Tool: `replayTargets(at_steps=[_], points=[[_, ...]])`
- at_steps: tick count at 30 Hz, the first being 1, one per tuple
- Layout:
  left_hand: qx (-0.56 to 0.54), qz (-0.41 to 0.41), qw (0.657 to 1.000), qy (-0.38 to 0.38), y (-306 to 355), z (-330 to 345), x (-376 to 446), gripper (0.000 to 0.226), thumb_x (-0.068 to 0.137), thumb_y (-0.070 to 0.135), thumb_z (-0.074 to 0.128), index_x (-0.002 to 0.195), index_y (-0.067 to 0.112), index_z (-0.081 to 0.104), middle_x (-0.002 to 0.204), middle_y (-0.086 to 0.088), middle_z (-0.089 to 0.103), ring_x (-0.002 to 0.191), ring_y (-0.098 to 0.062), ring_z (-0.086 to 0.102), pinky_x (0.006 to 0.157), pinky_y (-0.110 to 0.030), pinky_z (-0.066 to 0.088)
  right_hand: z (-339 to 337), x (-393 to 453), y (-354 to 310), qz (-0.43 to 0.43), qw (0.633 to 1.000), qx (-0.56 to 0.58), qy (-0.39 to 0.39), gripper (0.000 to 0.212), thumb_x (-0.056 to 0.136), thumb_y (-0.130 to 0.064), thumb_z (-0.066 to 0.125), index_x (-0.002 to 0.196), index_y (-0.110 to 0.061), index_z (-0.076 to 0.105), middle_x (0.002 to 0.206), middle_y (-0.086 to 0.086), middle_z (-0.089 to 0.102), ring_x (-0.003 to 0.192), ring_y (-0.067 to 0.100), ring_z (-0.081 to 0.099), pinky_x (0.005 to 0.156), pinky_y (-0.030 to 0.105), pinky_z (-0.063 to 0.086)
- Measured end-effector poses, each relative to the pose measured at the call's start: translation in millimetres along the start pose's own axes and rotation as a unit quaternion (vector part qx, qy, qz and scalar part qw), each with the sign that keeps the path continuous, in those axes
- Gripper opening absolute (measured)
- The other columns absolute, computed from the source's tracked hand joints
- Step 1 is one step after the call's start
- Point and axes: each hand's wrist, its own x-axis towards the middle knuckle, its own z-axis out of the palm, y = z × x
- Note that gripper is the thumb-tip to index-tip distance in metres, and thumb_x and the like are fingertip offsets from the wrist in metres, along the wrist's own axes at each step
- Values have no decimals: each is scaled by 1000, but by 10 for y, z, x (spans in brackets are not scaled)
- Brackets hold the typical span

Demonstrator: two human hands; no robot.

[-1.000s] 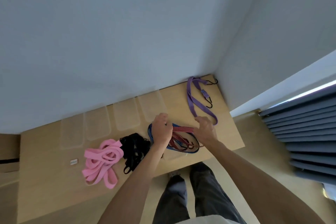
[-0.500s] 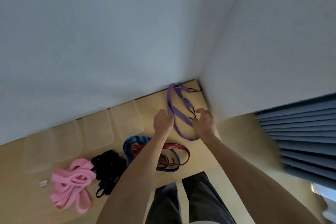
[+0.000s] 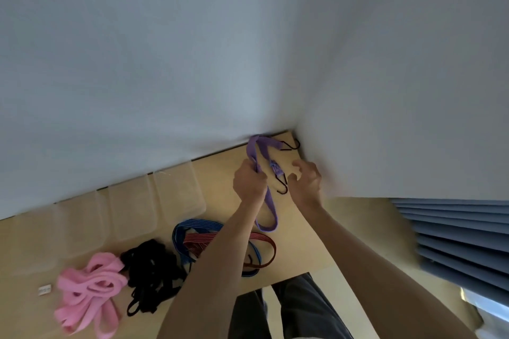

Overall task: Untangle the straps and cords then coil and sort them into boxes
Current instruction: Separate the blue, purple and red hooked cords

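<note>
My left hand [image 3: 249, 183] grips the purple strap [image 3: 271, 209] at the table's far right corner, its length running far-to-near between both hands, while my right hand [image 3: 305, 183], fingers curled but holding nothing, hovers just beside its hook [image 3: 283, 187].

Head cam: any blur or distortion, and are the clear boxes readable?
Head view: wide-angle warp bends the walls; motion blur softens the right hand and pink strap; clear boxes are low-contrast, barely outlined; left hand gripping the purple strap stays legible.
</note>
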Motion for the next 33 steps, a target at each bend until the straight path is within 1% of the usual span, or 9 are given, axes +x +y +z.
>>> replayTargets(at_steps=[6,10,11,13,17,22,26,29,33], points=[[-62,203,976,-39,423,-625,-101,36,84,12,60,55,22,41,50,3,39,50,-11,36,52,-27,25,-237,27,-633,-60,993,78,60,31,82,-8,52,110,-7,65,101,-1,65,91,20,57,81,31,47],[-116,260,954,-96,732,-1195,-216,12,83,33,72,74,24,71,60,7,62,58,-14,56,60,-33,47,-468,-142,-1175,-129,981,137,48,42,80,-4,48,120,-1,61,94,-5,64,91,13,58,86,21,46],[-139,269,946,-117,771,-1339,-246,0,81,28,73,81,28,73,67,8,67,66,-18,64,66,-37,54,-503,-181,-1261,-137,978,149,41,46,78,-6,47,121,-2,60,94,-2,67,92,13,60,85,18,47],[-163,293,933,-132,847,-1662,-305,17,81,14,71,88,29,75,77,12,72,77,-17,70,73,-40,57,-578,-281,-1445,-142,971,191,18,47,75,-6,48,121,-6,60,98,-2,69,93,10,63,83,16,50],[-210,351,897,-165,1042,-2329,-496,20,84,-4,65,92,13,75,83,7,71,77,-6,64,75,-18,48,-730,-567,-1779,-195,958,210,19,46,74,-4,59,120,-10,63,95,-18,64,89,-5,61,77,6,43],[-382,343,841,-171,1148,-2950,-778,20,78,3,64,97,3,71,96,-12,67,87,-20,64,74,-28,50,-898,-922,-2261,-223,938,264,-27,35,84,-25,59,117,-16,67,97,-6,72,94,7,66,83,30,51],[-474,309,796,-217,1117,-3280,-915,16,84,2,56,97,6,63,84,-18,63,66,-26,58,57,-29,45,-867,-1292,-2554,-250,913,314,-76,30,91,-33,53,114,-17,65,97,-5,73,91,15,68,81,20,50],[-539,278,757,-245,991,-3452,-972,17,96,-4,48,96,7,61,88,-8,65,80,-22,63,66,-37,53,-738,-1469,-2620,-261,926,259,-81,48,75,-40,72,120,-30,60,110,-9,68,106,9,63,89,15,45],[-583,253,737,-232,734,-3566,-994,12,95,2,51,96,9,60,90,-5,64,84,-20,61,71,-33,50,-615,-1559,-2664,-210,936,249,-130,30,73,-18,78,99,-14,64,85,21,65,69,27,58,65,43,49]])
